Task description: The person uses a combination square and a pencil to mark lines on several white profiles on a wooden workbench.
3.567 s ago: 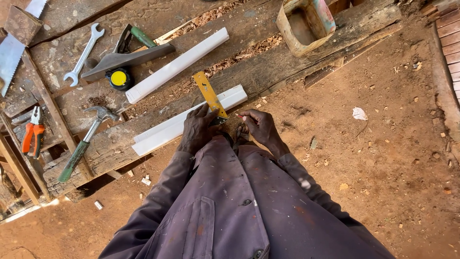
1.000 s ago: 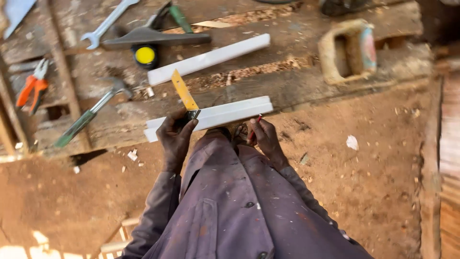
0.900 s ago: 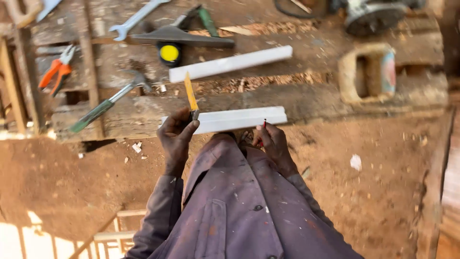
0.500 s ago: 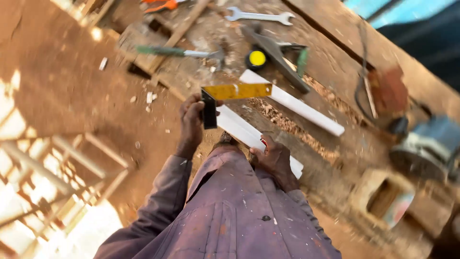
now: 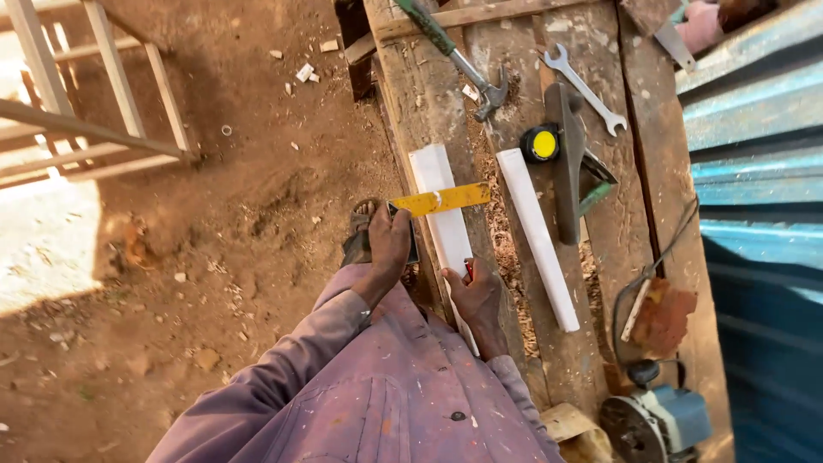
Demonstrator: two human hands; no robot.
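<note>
Gripping a yellow metal square (image 5: 441,199) across smooth white trim (image 5: 443,219) on the rough plank table (image 5: 429,103), left hand (image 5: 387,249) fingers closed; right hand (image 5: 473,296) pinches a red pencil (image 5: 468,270)

You have only one view: the camera on your head looks steeply down over your purple-sleeved arms. The rough plank tabletop (image 5: 600,257) runs from top to bottom right of centre, close below you; bare reddish dirt floor (image 5: 214,283) fills the left. A pale wooden frame (image 5: 103,120) sits top left, blue corrugated metal sheeting (image 5: 754,171) along the right edge.
</note>
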